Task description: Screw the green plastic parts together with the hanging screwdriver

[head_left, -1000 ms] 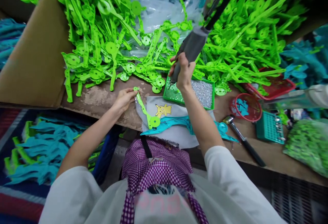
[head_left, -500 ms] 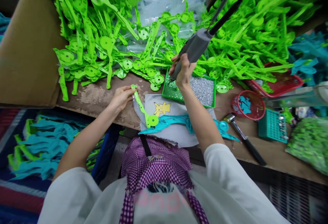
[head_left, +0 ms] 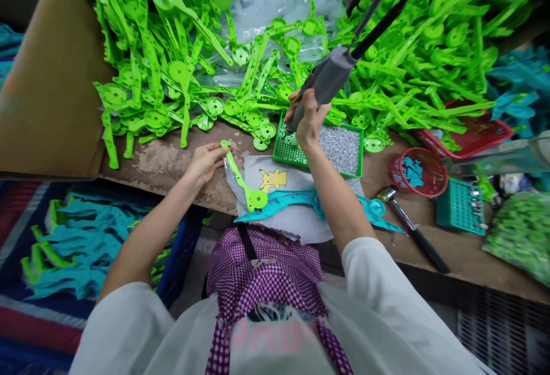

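Gripping a grey cylindrical power screwdriver (head_left: 324, 80) that hangs on a black cable, the right hand (head_left: 310, 116) is wrapped tight round the lower barrel — tip down over the green perforated plastic tray (head_left: 296, 152), which holds a heap of small silver screws (head_left: 341, 147) on its right side. Left hand (head_left: 206, 160) pinches the narrow end of a bright green plastic strip with a round disc end (head_left: 243, 183); fingers closed on it, the disc end resting on a white cloth with a yellow cartoon print (head_left: 275, 180).

- Strip lies diagonally, disc end overlapping a teal plastic blade-shaped part (head_left: 296, 200) that also lies on the cloth.
- Cloth sits at the near edge of the worn wooden workbench (head_left: 167, 163), just in front of the tray.
- Behind the tray: big pile of matching green plastic strips (head_left: 180, 66) spread across the bench.
- Right of the cloth: metal-headed hammer with black handle (head_left: 410, 229), round red mesh basket (head_left: 416, 172), small teal perforated tray (head_left: 459, 206).
- Below the bench on the left — stack of teal blade parts (head_left: 73, 249).
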`<move>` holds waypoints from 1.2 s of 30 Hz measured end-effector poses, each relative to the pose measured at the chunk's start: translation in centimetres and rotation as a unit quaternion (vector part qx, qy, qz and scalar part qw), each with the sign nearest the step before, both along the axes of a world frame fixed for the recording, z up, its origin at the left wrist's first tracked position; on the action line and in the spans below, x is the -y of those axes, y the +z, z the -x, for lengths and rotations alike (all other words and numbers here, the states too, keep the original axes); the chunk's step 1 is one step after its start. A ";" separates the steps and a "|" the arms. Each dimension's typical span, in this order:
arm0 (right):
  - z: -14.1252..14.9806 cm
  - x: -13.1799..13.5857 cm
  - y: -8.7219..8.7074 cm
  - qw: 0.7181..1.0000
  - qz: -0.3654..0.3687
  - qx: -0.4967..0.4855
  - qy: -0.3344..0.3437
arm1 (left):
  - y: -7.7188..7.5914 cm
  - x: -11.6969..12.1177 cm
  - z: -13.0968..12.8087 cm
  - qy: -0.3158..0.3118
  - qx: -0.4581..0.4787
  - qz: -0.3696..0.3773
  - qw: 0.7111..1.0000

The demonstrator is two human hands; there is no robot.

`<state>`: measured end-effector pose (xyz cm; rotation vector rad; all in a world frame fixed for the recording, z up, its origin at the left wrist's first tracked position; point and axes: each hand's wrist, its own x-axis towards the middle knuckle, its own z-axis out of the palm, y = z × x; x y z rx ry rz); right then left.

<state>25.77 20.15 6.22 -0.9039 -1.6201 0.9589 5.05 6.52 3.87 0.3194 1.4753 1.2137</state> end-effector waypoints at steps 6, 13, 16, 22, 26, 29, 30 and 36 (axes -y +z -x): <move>0.7 -0.2 -0.6 0.998 -0.001 -0.033 -0.060 | 0.0 -0.1 -0.1 0.000 -0.009 0.003 1.000; -1.1 0.5 2.7 0.987 0.014 -0.117 -0.105 | 0.0 0.0 0.0 -0.013 0.002 -0.003 1.000; -0.6 1.8 4.3 0.993 -0.003 -0.085 -0.077 | 0.0 0.0 -0.1 -0.004 0.007 -0.001 1.000; 8.8 4.8 3.8 0.999 0.016 0.009 0.044 | 0.3 0.3 -0.3 -0.011 0.008 -0.004 1.000; 13.2 5.0 2.8 0.992 -0.003 0.052 0.113 | 0.4 0.3 -0.3 -0.007 0.014 -0.011 1.000; 13.5 4.6 2.4 0.987 -0.027 0.091 0.131 | 0.2 0.2 -0.3 0.000 0.025 -0.014 1.000; 13.4 4.5 2.3 0.987 -0.026 0.097 0.129 | 0.1 0.1 -0.2 0.002 0.026 -0.014 1.000; 13.6 4.2 1.2 0.991 0.007 0.087 0.106 | -0.5 0.1 -0.2 0.000 0.036 -0.027 0.999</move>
